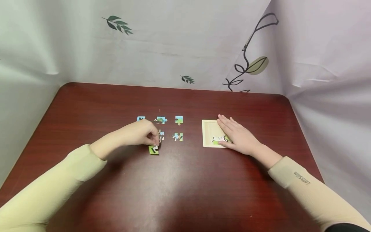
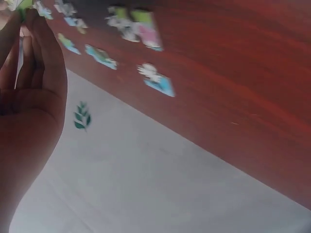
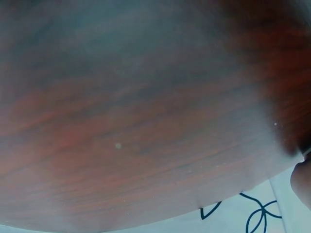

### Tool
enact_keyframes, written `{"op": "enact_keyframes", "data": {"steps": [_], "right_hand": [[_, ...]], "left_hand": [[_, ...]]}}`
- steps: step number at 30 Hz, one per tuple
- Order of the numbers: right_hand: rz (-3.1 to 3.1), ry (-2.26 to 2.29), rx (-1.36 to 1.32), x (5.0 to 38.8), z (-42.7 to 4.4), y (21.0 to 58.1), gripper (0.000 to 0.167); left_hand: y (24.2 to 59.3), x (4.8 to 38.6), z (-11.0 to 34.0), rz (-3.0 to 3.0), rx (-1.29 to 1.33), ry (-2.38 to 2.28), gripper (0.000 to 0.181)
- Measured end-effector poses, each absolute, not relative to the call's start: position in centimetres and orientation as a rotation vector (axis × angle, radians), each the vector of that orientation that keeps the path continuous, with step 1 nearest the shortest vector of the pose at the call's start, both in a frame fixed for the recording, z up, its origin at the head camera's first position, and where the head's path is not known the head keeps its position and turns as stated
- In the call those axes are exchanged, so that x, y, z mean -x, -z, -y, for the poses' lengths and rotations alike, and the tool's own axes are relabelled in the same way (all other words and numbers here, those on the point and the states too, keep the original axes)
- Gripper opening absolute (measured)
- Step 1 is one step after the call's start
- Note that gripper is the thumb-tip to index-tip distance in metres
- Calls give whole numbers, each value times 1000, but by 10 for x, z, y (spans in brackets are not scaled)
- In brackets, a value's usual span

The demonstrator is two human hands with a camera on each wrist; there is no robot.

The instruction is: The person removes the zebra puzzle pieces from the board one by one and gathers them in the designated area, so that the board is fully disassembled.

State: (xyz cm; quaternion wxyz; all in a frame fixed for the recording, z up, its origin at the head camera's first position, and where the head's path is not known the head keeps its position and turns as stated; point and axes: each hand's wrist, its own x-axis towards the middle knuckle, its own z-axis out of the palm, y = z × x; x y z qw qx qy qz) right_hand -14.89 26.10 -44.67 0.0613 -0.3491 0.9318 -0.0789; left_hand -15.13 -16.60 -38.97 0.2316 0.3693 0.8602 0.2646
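Observation:
My left hand [image 1: 138,132] pinches a green puzzle piece [image 1: 153,150] with a black-and-white figure on it, between thumb and fingertips. In the left wrist view, the pinched piece [image 2: 22,6] shows at the top left corner, partly cut off. My right hand [image 1: 238,138] rests flat, fingers straight, over the right part of a pale wooden puzzle tray [image 1: 204,134]. Inside that tray, along its lower edge, lies a green section with black-and-white stripes [image 1: 215,141], partly hidden by the thumb. In the right wrist view only a bit of the hand [image 3: 302,182] shows.
Loose puzzle pieces lie in rows left of the tray, among them a blue-green one [image 1: 179,120], one with a tree [image 1: 161,120] and another [image 1: 178,137] below. My left hand partly covers some. The dark red table [image 1: 179,180] meets a hanging white cloth [image 1: 156,48] behind.

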Motion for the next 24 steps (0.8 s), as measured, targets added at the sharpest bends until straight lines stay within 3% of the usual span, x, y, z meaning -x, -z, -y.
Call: {"op": "enact_keyframes", "data": {"steps": [9,24], "right_hand": [[-2820,232,1068,150,-260,448,91],[-2818,216,1056,149,-262,450,92]], "left_hand": [[391,139,201,-2381,-917,-713,25],[397,130,211,-2432,-913,-648,23]]}}
